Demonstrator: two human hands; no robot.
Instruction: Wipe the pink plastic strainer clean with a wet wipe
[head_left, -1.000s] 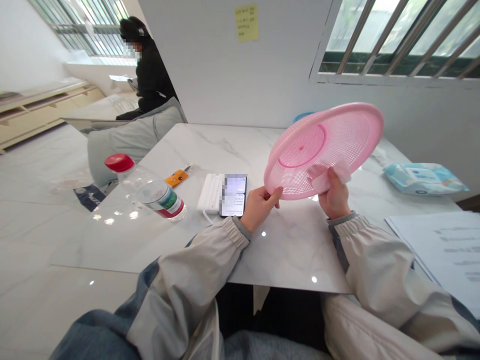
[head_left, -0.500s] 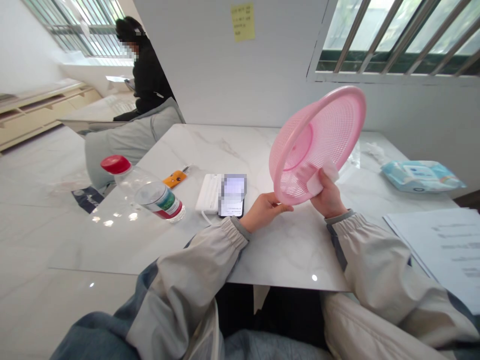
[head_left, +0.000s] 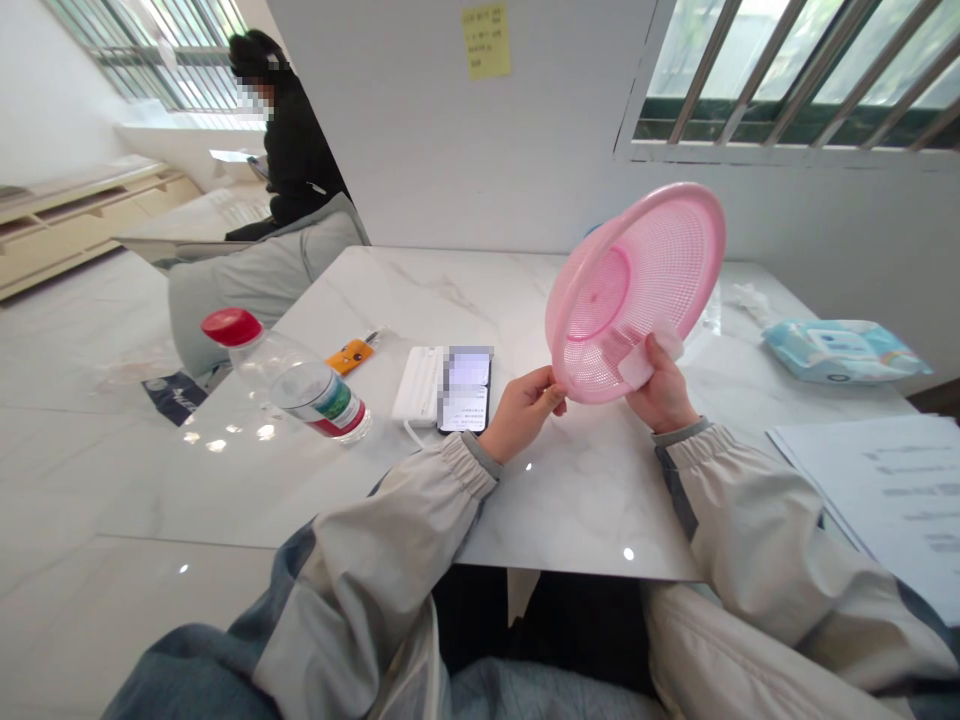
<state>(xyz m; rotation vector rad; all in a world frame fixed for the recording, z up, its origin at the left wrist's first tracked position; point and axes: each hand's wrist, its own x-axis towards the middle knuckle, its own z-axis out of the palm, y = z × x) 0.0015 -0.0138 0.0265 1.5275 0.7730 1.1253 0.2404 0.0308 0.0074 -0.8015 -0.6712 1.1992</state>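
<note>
Found pink basket (head_left: 634, 285) raised above the table (head_left: 577, 510), tilted, with mouth turned rightward and toward the wearer, presumably to expose the inner wall to the right hand (head_left: 664, 390). Found left hand (head_left: 525, 408) with thumb and fingers pinched on the lower left rim, likely to steady the tilt. Found right hand at the lower right rim, fingers closed on white tissue (head_left: 637, 368), apparently as a layer against the mesh. Cannot confirm fingertip contact behind the tissue, owing to partial blocking. Noted phone (head_left: 465, 400) beside white box (head_left: 417, 388), face up, probably for reading; bottle (head_left: 319, 395) farther left; wipes pack (head_left: 844, 352) and papers (head_left: 885, 480) on the right.
</note>
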